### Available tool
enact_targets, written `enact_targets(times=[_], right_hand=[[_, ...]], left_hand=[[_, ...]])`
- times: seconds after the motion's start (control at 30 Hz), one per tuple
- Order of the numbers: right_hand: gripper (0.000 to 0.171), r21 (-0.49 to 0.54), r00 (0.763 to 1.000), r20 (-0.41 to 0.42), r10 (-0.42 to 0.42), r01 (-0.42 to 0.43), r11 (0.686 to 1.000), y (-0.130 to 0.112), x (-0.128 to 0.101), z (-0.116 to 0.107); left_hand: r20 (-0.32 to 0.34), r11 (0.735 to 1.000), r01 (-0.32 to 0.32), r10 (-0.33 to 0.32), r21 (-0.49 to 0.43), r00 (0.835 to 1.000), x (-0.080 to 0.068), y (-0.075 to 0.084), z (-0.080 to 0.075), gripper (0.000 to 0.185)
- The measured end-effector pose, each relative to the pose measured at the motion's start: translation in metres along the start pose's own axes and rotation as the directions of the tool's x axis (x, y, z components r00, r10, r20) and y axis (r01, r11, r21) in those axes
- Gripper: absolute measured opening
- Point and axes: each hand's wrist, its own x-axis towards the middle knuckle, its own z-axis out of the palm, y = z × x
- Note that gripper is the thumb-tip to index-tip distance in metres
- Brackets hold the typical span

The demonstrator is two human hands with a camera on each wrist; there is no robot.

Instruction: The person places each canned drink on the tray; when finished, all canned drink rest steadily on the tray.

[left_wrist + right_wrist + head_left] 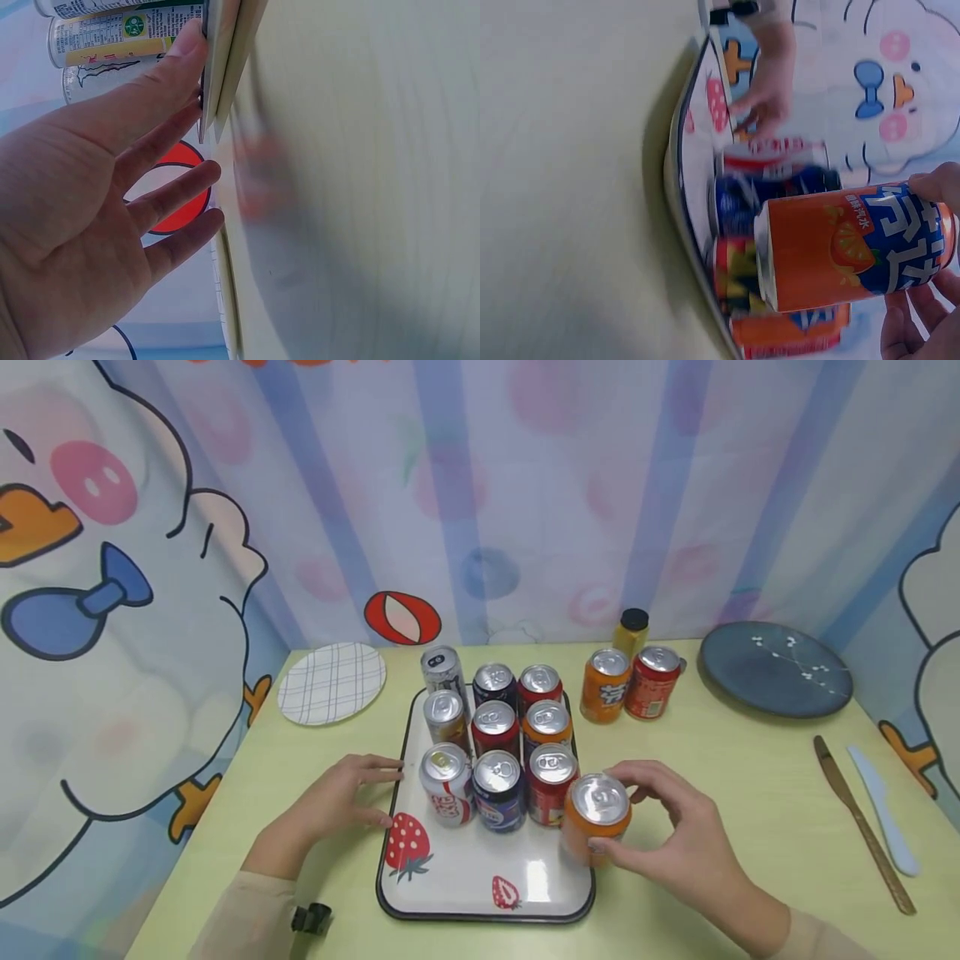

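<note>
My right hand (675, 835) grips an orange soda can (840, 247) near its top, thumb on one side and fingers on the other. That can hangs over the right edge of a white strawberry-print tray (465, 889), beside the front-right red can (552, 793). By the tray's left edge is my left hand (337, 806), its fingers spread and holding nothing; the thumb lies at the rim in the left wrist view. Several cans stand upright on the tray in rows, among them a white can (447, 797) and a blue can (498, 802) at the front.
Behind the tray's right side stand an orange can (603, 693), a red can (651, 689) and a black-capped yellow bottle (632, 633). A dark plate (750, 681), a brown knife (862, 822) and a light-blue knife (885, 814) lie right. A checked plate (332, 683) lies back left.
</note>
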Motion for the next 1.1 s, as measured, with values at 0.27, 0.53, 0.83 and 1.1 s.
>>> enact_targets(times=[0.27, 0.53, 0.83, 1.1], right_hand=[[0.066, 0.069, 0.991, 0.127, -0.041, 0.032, 0.997, -0.025, 0.005, 0.041], [0.064, 0.139, 0.981, 0.146, -0.125, 0.105, 0.985, -0.035, 0.01, 0.088], [0.062, 0.121, 0.977, 0.186, -0.105, 0.083, 0.989, -0.043, 0.014, 0.122], [0.061, 0.107, 0.972, 0.165, -0.165, 0.148, 0.983, -0.039, 0.009, 0.136]], left_hand=[[0.007, 1.0, -0.005, 0.005, 0.003, 1.0, 0.003, 0.0, -0.002, 0.066], [-0.003, 1.0, -0.017, 0.017, 0.013, 1.0, 0.003, -0.001, -0.003, 0.064], [-0.005, 1.0, -0.027, 0.027, 0.006, 1.0, 0.003, -0.002, -0.002, 0.062], [0.0, 1.0, -0.027, 0.027, 0.011, 1.0, 0.001, -0.002, -0.001, 0.063]])
